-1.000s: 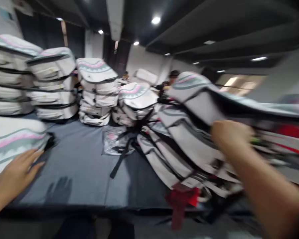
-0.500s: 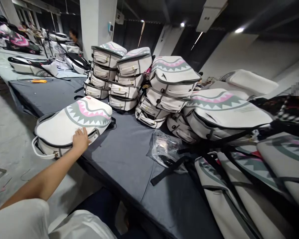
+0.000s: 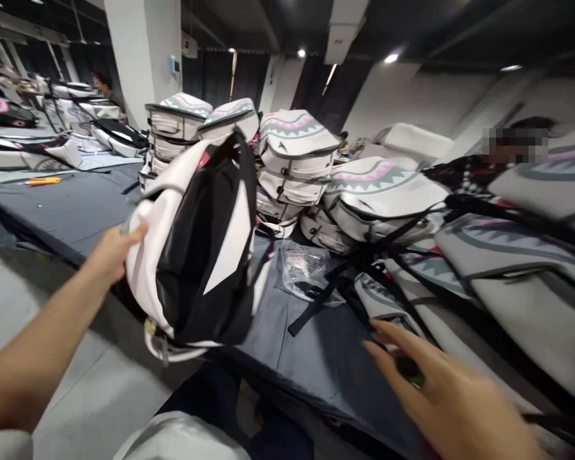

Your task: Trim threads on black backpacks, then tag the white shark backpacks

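Observation:
My left hand (image 3: 112, 252) grips the left side of a white backpack (image 3: 148, 275), thumb over its edge. The backpack stands tilted on its side above the table's near edge, its black back panel with a white patch facing right and its white handle hanging low. At the lower right, my right hand (image 3: 455, 396) is blurred and away from that backpack, fingers curved forward. A small dark object (image 3: 409, 370) shows inside its grasp; I cannot make out what it is. Backpacks with straps (image 3: 402, 297) lie just beyond this hand.
Stacked white backpacks (image 3: 297, 137) with pink and green zigzag prints line the far side of the grey-covered table (image 3: 86, 198). A clear plastic bag (image 3: 304, 268) and black strap (image 3: 311, 313) lie mid-table. An orange-handled tool (image 3: 45, 181) is at left. A person (image 3: 517, 150) is at far right.
The backpack lay flat, print up, under my left hand; now it is raised on its side and further right, its back panel showing. My right hand has come into view. The view has turned right.

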The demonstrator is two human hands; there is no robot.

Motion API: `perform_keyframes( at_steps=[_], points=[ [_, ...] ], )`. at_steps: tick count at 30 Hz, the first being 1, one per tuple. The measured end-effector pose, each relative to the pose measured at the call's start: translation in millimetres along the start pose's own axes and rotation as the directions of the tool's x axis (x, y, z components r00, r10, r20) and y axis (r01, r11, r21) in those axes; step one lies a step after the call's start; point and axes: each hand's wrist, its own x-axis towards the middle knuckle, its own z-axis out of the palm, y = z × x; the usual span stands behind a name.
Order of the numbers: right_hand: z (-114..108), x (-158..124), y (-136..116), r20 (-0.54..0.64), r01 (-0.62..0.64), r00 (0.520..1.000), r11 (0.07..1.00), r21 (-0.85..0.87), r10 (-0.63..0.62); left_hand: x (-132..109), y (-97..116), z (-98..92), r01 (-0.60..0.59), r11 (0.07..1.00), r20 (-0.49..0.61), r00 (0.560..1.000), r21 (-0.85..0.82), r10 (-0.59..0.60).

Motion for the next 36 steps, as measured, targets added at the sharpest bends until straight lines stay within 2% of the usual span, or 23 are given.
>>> perform_keyframes(
  at_steps=[2,4,6,7,8,9,10,11,12,13,14,15,16,17,19,21,24,27,29,31,32,34,36],
  points=[
    [-2,8,-28,-0.021,0.055,0.998,0.998,0.012,-0.055,-22,-55,28.6,0.113,0.993,0.11,0.988,-0.027,-0.109],
    [3,11,-51,0.005,0.068,0.998,0.997,0.02,-0.068,-46,-110,55.5,0.238,0.971,0.186,0.953,0.031,-0.24],
    [19,7,-68,0.149,0.031,0.988,0.999,0.025,-0.035,-67,-149,71.1,0.282,0.951,0.148,0.943,0.124,-0.299],
    [31,4,-75,0.269,0.002,0.963,1.0,0.024,-0.008,-76,-159,75.2,0.262,0.954,0.092,0.957,0.149,-0.277],
    [46,0,-82,0.396,-0.028,0.918,0.999,0.015,0.02,-84,-162,78.3,0.17,0.968,0.043,0.983,0.183,-0.181],
    [62,-3,-88,0.512,-0.046,0.858,0.999,0.009,0.035,-91,-160,82.0,0.011,0.976,0.029,0.999,0.22,-0.017],
    [79,-6,-93,0.599,-0.054,0.8,0.999,0.004,0.041,-98,-155,87.4,-0.21,0.945,0.078,0.977,0.25,0.197],
    [95,-8,-96,0.652,-0.056,0.757,0.998,-0.004,0.045,-106,-149,95.1,-0.459,0.849,0.2,0.887,0.263,0.417],
    [110,-9,-98,0.682,-0.061,0.729,0.998,-0.024,0.06,-115,-143,105.2,-0.681,0.691,0.369,0.723,0.24,0.584],
    [122,-9,-98,0.691,-0.078,0.716,0.995,-0.059,0.097,-123,-141,116.7,-0.835,0.519,0.541,0.526,0.182,0.656],
    [131,-10,-94,0.687,-0.111,0.71,0.988,-0.11,0.156,-132,-142,128.6,-0.92,0.371,0.687,0.35,0.124,0.637],
    [137,-10,-88,0.672,-0.16,0.703,0.972,-0.172,0.235,-139,-147,139.3,-0.961,0.257,0.776,0.239,0.103,0.583],
    [140,-11,-78,0.647,-0.222,0.691,0.946,-0.236,0.323,-146,-157,147.8,-0.98,0.169,0.83,0.178,0.103,0.529],
    [141,-13,-66,0.62,-0.283,0.672,0.915,-0.289,0.404,-151,-169,153.2,-0.989,0.097,0.861,0.144,0.11,0.487],
    [139,-18,-38,0.595,-0.387,0.614,0.855,-0.347,0.519,-157,-198,154.7,-0.992,-0.012,0.882,0.108,0.128,0.458],
    [136,-24,-15,0.613,-0.457,0.56,0.825,-0.333,0.558,-162,-223,148.5,-0.986,-0.103,0.878,0.069,0.133,0.474],
    [134,-31,-2,0.622,-0.525,0.543,0.806,-0.273,0.564,-168,-240,139.3,-0.969,-0.186,0.837,0.035,0.162,0.545],
    [129,-39,-15,0.584,-0.565,0.561,0.787,-0.247,0.587,-167,-219,143.5,-0.976,-0.165,0.788,0.013,0.145,0.616],
    [119,-47,-29,0.55,-0.569,0.588,0.786,-0.24,0.593,-158,-179,158.4,-0.989,-0.114,0.732,-0.013,0.089,0.681],
    [107,-55,-40,0.51,-0.549,0.633,0.802,-0.236,0.583,-141,-126,184.0,-0.993,-0.118,0.656,-0.073,0.024,0.751],
    [101,-58,-43,0.495,-0.532,0.654,0.813,-0.236,0.572,-131,-98,199.8,-0.99,-0.142,0.675,-0.099,0.009,0.731],
    [93,-61,-46,0.474,-0.506,0.682,0.827,-0.243,0.557,-112,-51,232.4,-0.975,-0.213,0.728,-0.192,-0.064,0.658],
    [91,-64,-44,0.466,-0.5,0.691,0.831,-0.244,0.552,-103,-22,259.5,-0.955,-0.275,0.793,-0.255,-0.115,0.554]
  ],
)
